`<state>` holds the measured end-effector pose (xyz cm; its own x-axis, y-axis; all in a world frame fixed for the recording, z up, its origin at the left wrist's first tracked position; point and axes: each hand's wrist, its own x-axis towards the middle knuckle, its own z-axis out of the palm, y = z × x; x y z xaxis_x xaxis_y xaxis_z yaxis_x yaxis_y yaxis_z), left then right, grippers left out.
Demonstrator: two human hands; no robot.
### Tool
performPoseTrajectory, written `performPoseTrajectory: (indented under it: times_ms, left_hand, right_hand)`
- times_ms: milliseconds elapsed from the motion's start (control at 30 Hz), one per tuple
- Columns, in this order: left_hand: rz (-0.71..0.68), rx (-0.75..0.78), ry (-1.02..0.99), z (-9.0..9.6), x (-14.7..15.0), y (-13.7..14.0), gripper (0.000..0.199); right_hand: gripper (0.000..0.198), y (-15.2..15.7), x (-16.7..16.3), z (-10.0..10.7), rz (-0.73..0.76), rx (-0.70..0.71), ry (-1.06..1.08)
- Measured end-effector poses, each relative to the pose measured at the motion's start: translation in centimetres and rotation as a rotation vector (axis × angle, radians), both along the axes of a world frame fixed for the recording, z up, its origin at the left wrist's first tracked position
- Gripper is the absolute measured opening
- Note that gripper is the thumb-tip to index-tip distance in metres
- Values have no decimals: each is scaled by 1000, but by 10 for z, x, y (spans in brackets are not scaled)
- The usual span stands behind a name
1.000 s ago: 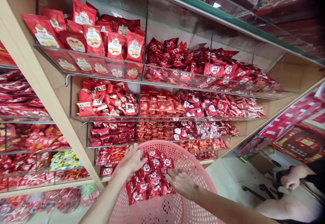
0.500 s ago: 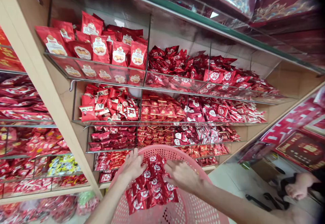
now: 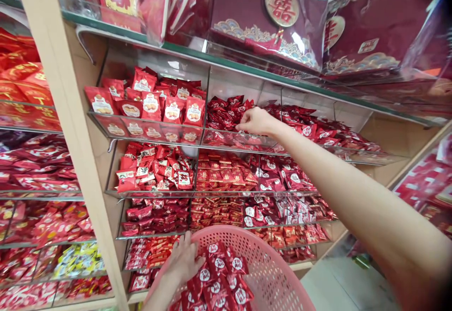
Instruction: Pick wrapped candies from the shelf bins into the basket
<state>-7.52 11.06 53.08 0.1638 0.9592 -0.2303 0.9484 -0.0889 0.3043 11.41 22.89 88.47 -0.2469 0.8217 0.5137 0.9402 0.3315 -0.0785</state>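
Note:
My right hand (image 3: 257,122) reaches to the upper shelf, its fingers curled together at the clear front panel, against a heap of small dark red packets (image 3: 221,112). Whether a packet is between the fingertips is hidden. Below, my left hand (image 3: 183,259) is closed over the left rim of a pink perforated plastic basket (image 3: 268,250), thumb on the inner side. Inside the basket lies a pile of red packets with white round labels (image 3: 219,278), close to the left thumb.
Red biscuit packets (image 3: 151,106) fill the compartment to the left. Lower shelves hold more wrapped sweets (image 3: 226,174). Above my right hand runs a glass shelf edge (image 3: 176,50) carrying maroon gift bags (image 3: 247,14). A wooden upright (image 3: 67,127) stands at left.
My right hand has left the packets in the basket and moved up to the upper shelf compartment. My left hand stays at the basket's left rim. The view has tilted upward.

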Motion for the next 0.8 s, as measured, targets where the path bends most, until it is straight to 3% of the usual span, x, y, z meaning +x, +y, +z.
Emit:
performPoseTrajectory:
  times_ms: [167,267,333,400,533,800]
  left_hand:
    - [6,26,-9,0,0,0,44]
    - [3,33,-21,-1,-1,1,43]
    - [1,33,-23,-2,-1,2,43]
    - [4,34,-19,-2,-1,2,44]
    - [-4,30,-6,1,0,2,44]
    - [-5,44,4,-4,-1,2,45]
  right_hand:
    - [37,11,-4,-4,-22,-263,-20]
    - [35,7,-3,0,-16,-429,36]
    - [29,6,-1,2,-31,-457,51]
    - [20,8,1,1,-34,-400,23]
    - [3,11,4,-6,-17,-148,-66]
    - [9,-1,18,-7,16,157,73]
